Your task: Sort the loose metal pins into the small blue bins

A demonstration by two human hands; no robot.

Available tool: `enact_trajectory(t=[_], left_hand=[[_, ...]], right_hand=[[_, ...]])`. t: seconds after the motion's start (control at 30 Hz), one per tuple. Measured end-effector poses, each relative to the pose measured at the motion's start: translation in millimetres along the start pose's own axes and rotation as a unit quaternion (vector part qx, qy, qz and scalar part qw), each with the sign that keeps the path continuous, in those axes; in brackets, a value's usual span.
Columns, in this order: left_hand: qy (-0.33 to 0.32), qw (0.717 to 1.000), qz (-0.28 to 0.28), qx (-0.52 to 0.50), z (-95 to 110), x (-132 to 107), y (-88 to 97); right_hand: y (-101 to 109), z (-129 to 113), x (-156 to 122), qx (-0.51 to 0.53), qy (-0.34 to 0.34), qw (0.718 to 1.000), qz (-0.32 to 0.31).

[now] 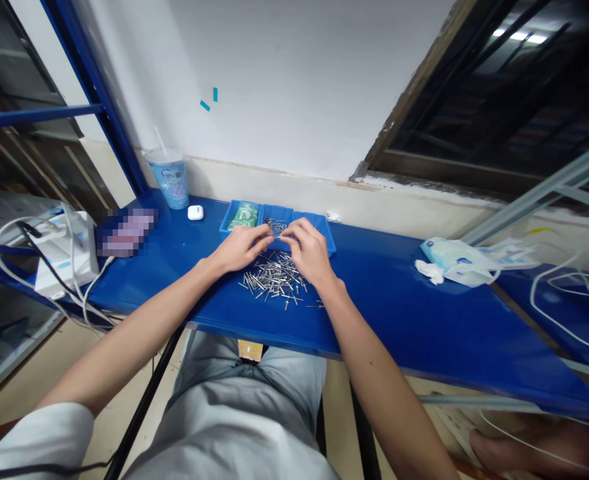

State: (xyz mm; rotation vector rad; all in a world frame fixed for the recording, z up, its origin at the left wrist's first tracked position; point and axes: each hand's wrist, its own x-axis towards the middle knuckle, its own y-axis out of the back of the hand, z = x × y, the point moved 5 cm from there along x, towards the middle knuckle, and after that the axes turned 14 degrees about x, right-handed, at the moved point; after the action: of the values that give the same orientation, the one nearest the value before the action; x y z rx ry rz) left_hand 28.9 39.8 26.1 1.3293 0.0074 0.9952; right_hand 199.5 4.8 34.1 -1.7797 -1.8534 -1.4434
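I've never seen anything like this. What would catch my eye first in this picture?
The scattered heap of small silver metal pins stands out first, lying on a glossy blue bench top beneath the person's bare left hand and bare right hand, which nearly meet. Just beyond the hands sits a bright blue plastic tray with three compartments, and a translucent plastic cup with a straw stands farther left by the wall.

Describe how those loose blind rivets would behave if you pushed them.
The blind rivets probably stay stiff, since each lies straight. Being slim and round, they likely roll easily across the glossy blue tabletop. Heaped loosely, they would probably slide apart.
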Motion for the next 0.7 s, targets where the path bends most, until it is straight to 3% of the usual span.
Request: enact_trajectory(t=[0.3, 0.4, 0.47, 0.57, 0.7], left_hand=[[0.007, 1.000, 0.029, -0.011, 3, 1, 4.5], [0.012, 0.999, 0.030, 0.016, -1, 0, 6.2], [0.008, 0.999, 0.004, 0.049, -6, 0, 3.5], [-0.033, 0.989, -0.085, 0.115, -13, -1, -8.5], [-0.042, 0.970, -0.162, 0.177, -22, -3, -21.4]], right_hand=[[10, 0, 0, -0.060, 0.012, 0.998, 0.032], [22, 4, 0, -0.074, -0.002, 0.994, 0.083], [34, 6, -2, -0.084, -0.009, 0.986, 0.147], [51, 7, -6, -0.116, -0.013, 0.963, 0.244], [60, 13, -9, -0.175, -0.046, 0.939, 0.293]])
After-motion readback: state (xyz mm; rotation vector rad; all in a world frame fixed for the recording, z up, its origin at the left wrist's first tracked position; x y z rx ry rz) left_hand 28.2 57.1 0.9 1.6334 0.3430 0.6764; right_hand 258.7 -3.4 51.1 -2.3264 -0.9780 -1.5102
